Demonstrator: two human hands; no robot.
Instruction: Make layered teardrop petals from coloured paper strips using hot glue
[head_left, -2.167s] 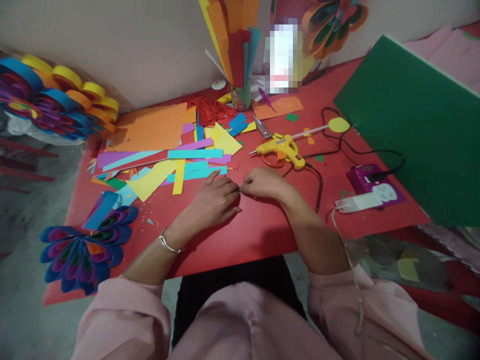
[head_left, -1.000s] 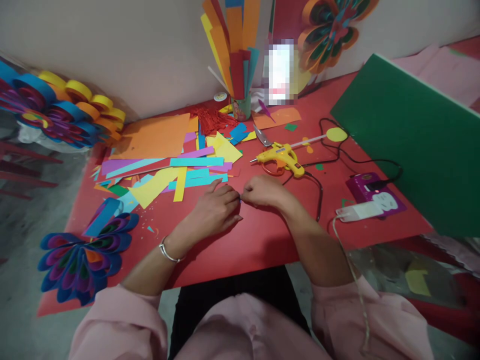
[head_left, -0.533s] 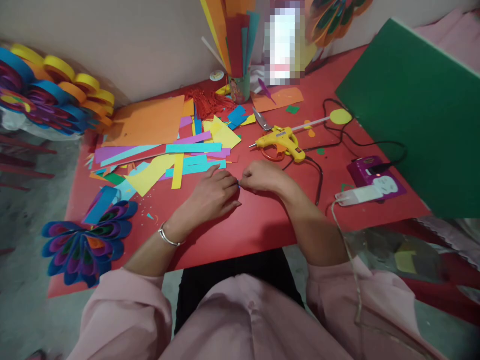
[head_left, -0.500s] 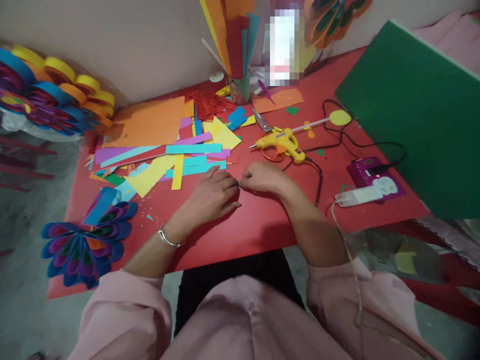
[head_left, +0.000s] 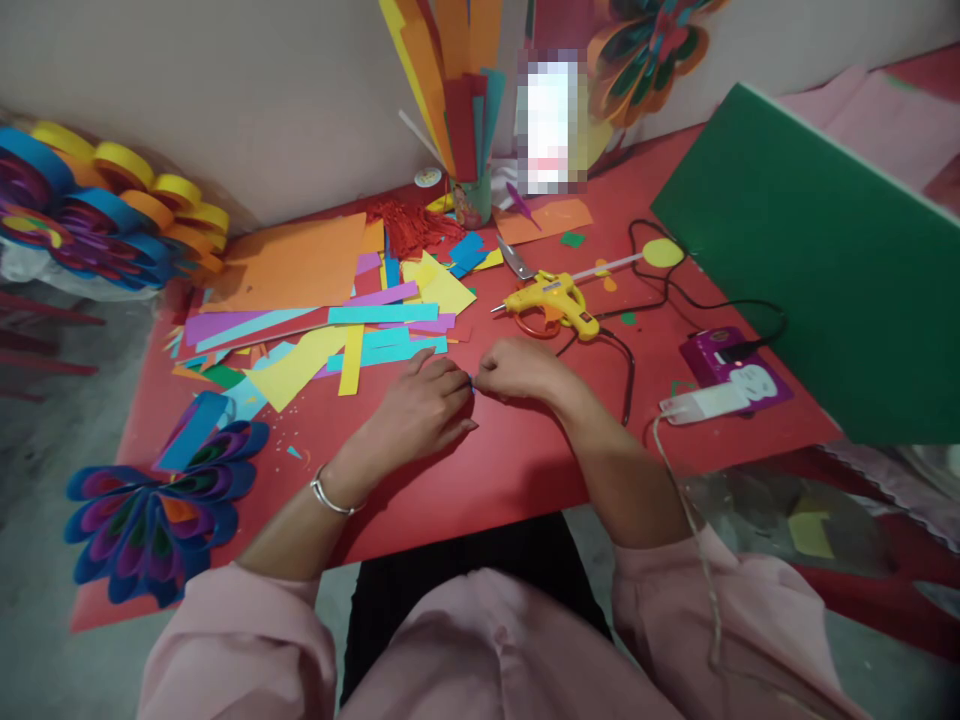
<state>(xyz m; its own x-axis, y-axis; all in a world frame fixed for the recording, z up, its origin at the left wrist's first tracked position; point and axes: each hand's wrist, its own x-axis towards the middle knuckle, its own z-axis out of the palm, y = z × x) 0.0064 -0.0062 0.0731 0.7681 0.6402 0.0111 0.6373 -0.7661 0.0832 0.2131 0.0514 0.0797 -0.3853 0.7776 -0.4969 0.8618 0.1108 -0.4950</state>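
My left hand (head_left: 429,405) rests low over the red table, its fingers curled inward and its thumb held apart. Close against it, my right hand (head_left: 517,367) is closed in a pinch. A tiny dark bluish bit (head_left: 472,384) shows between the fingertips of both hands; the rest is covered by the fingers, so I cannot tell what it is. Just beyond my right hand lies a yellow hot glue gun (head_left: 553,302) with a glue stick in its back. Cut paper strips, among them a turquoise one (head_left: 384,314), lie beyond my left hand.
A blue and purple looped-paper flower (head_left: 161,510) sits at the left corner. An orange sheet (head_left: 289,262), red tassels (head_left: 412,228), scissors (head_left: 513,258) and a cup (head_left: 472,197) of strips stand behind. On the right are a purple power socket (head_left: 739,365) and a green board (head_left: 810,270).
The view has tilted slightly, so the table sits a little lower and further left. Both hands keep the same pose, fingertips together around the small bit.
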